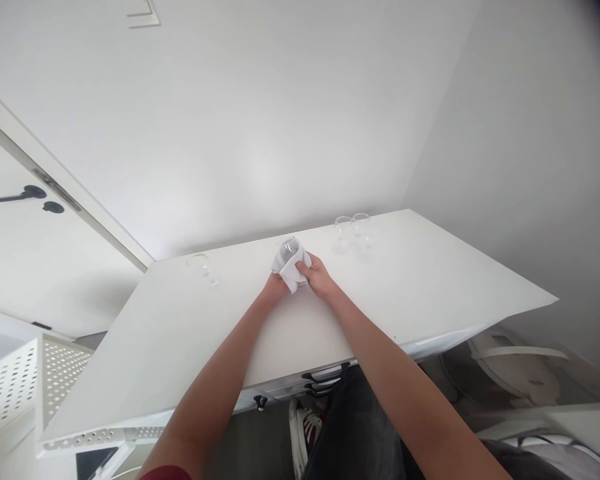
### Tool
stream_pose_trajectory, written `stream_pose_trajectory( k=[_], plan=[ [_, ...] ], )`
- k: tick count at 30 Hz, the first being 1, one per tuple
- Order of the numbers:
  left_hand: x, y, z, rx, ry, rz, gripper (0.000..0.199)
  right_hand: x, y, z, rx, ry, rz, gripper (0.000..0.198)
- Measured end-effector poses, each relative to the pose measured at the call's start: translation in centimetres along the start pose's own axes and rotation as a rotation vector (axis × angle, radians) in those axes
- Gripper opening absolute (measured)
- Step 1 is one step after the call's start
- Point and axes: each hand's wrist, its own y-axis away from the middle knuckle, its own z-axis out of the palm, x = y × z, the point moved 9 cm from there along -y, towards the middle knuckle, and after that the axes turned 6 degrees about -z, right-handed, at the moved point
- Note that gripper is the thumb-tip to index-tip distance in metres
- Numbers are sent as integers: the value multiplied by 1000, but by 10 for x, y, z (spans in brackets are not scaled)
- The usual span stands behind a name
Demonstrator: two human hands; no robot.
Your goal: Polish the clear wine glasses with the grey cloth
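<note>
Above the white tabletop, a white cloth (285, 265) is wrapped around a clear glass (290, 246), whose rim and inside show at the top. My right hand (321, 276) grips the cloth from the right, the thumb pressed on its front. From the left and below, my left hand (276, 285) is closed around the wrapped glass; the cloth hides most of its fingers. How far the glass extends under the cloth cannot be seen.
On the white table (180, 340), a clear glass (199, 260) is at the left. Further clear stemmed glasses (361, 230) stand at the back right. Behind is a pale wall. Black drawer handles (325, 381) are below the front edge; a white chair (520, 373) is at right.
</note>
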Motion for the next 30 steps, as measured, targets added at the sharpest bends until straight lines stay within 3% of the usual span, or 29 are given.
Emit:
stream_pose_trajectory(
  k=[2, 5, 8, 10, 13, 16, 25, 30],
  plan=[
    [2, 2, -1, 14, -62, 7, 37, -2, -1, -2, 8, -6, -1, 46],
    [1, 2, -9, 50, -117, -30, 22, -3, -2, -15, 124, -7, 1, 50],
    [8, 3, -29, 210, -79, 2, 12, 0, -1, -24, 215, -2, 31, 54],
    [12, 3, -38, 286, 4, 14, 16, 7, 1, -18, 166, 1, 108, 55],
    [14, 1, -27, 181, 183, -8, 43, 19, 6, -1, 35, -43, 260, 56],
    [21, 2, -9, 28, 269, 8, 67, 24, 11, 5, 11, -85, 346, 59],
    [25, 4, -16, 81, 208, 67, 56, 10, 7, 12, -75, 95, 187, 52],
    [31, 6, -17, 94, 237, 92, 57, 24, 12, 8, -37, -10, 350, 48]
  ],
)
